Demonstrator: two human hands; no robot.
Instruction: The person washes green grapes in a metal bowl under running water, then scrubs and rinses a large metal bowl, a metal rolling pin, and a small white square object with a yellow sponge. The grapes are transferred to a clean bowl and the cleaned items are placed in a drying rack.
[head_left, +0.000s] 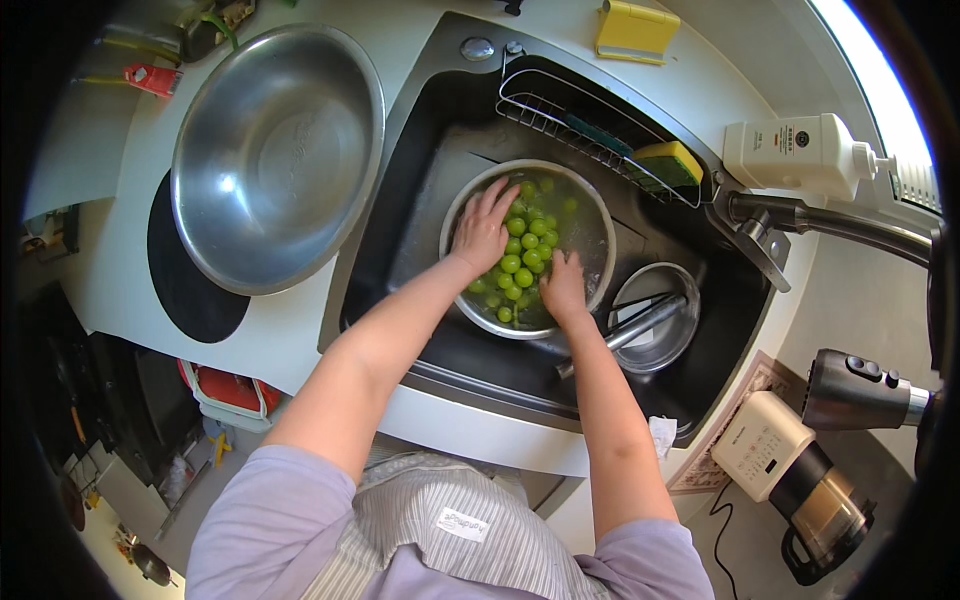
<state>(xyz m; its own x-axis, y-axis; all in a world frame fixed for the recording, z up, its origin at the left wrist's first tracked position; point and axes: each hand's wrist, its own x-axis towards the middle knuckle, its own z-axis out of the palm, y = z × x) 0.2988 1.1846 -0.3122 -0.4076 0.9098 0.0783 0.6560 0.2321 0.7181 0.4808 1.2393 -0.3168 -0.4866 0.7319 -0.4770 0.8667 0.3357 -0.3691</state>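
Observation:
A round metal basin (606, 247) of cloudy water stands in the dark sink (420, 187). In it a bunch of green grapes (531, 241) floats partly under the surface. My left hand (484, 229) lies at the left side of the grapes with its fingers spread, the fingertips at the water. On the right side, my right hand (564, 289) dips into the water beside the grapes, its fingers partly hidden. Whether it grips any grapes cannot be told.
Left of the sink, a large steel bowl (277, 157) rests partly over a black round mat (195, 277). A wire rack (592, 154) holds a yellow-green sponge (667, 163). A smaller metal bowl (656, 352) with utensils sits at right, below the faucet (832, 221). A white bottle (795, 154) stands behind.

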